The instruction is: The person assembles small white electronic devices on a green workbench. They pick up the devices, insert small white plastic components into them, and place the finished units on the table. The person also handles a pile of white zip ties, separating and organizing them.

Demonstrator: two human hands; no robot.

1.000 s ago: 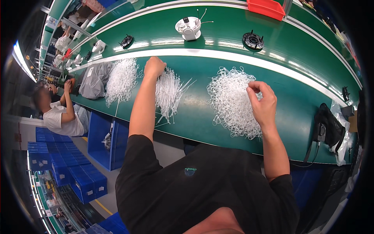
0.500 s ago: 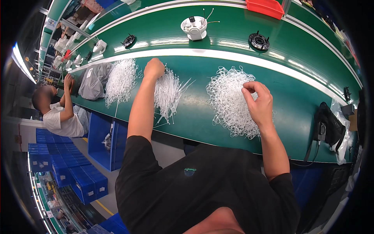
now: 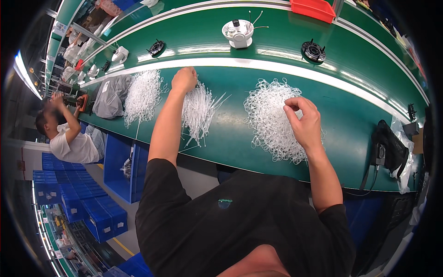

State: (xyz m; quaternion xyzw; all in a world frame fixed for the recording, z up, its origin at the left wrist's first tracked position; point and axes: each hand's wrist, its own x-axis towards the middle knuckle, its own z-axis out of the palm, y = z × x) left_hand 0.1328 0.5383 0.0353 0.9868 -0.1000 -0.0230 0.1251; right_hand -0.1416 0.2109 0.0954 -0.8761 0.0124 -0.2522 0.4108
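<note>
My left hand point(image 3: 184, 80) is at the far end of a heap of straight white cable ties point(image 3: 198, 111), its fingers bent together. Whatever lies between those fingertips is too small to make out. Over the right side of a big pile of white cable ties closed into loops point(image 3: 270, 120), my right hand point(image 3: 306, 121) holds thumb and fingers in a pinch. I cannot tell whether a tie is in that pinch. Another pile of looped white ties point(image 3: 142, 97) lies left of my left forearm.
A grey plastic bag point(image 3: 110, 99) sits left on the green table. Beyond the pale rail, a white round-bodied device point(image 3: 238, 34) and black round parts point(image 3: 314, 51) stand on a green belt. A red tray point(image 3: 314, 10) is behind. A black bag point(image 3: 390, 145) lies right; a co-worker point(image 3: 69, 138) sits left.
The device and black parts on the belt have shifted right. My left hand has turned slightly, its fingertips pointing right; my right hand moved a little left. The co-worker's hand rose toward the head.
</note>
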